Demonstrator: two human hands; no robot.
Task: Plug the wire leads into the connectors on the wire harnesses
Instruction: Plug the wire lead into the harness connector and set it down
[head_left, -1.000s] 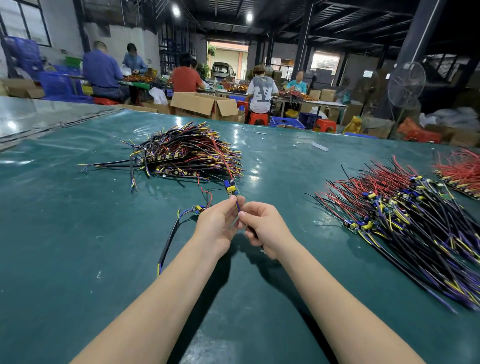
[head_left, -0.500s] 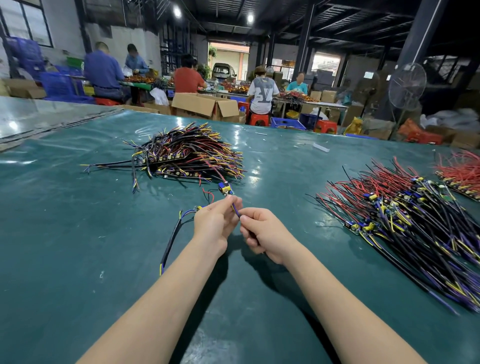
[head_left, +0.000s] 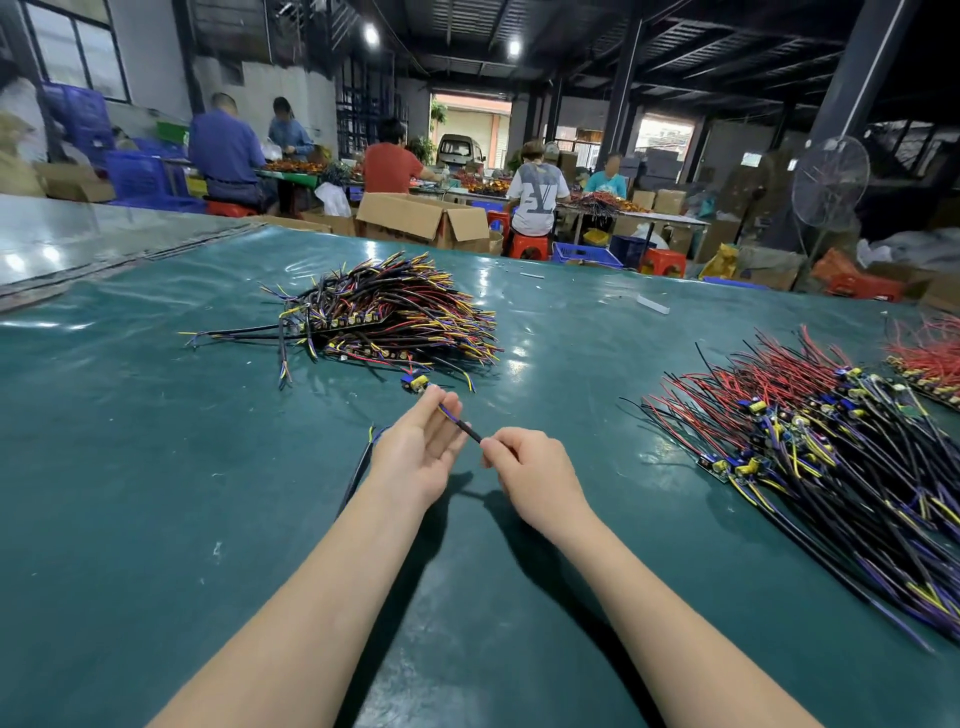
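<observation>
Pinching the cable (head_left: 467, 430), left hand (head_left: 415, 452) and right hand (head_left: 532, 475) point its connector (head_left: 415, 383) away-left.

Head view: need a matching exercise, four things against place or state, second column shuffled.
Things:
1. right hand
2. blue and yellow connector
3. pile with red leads
4. cardboard box

Place or state:
a. beyond the far edge of the table, flaps open
b. pinching the black cable
c. on the table, right of both hands
d. just past the fingertips of the left hand

Pairs: 1-b, 2-d, 3-c, 4-a
</observation>
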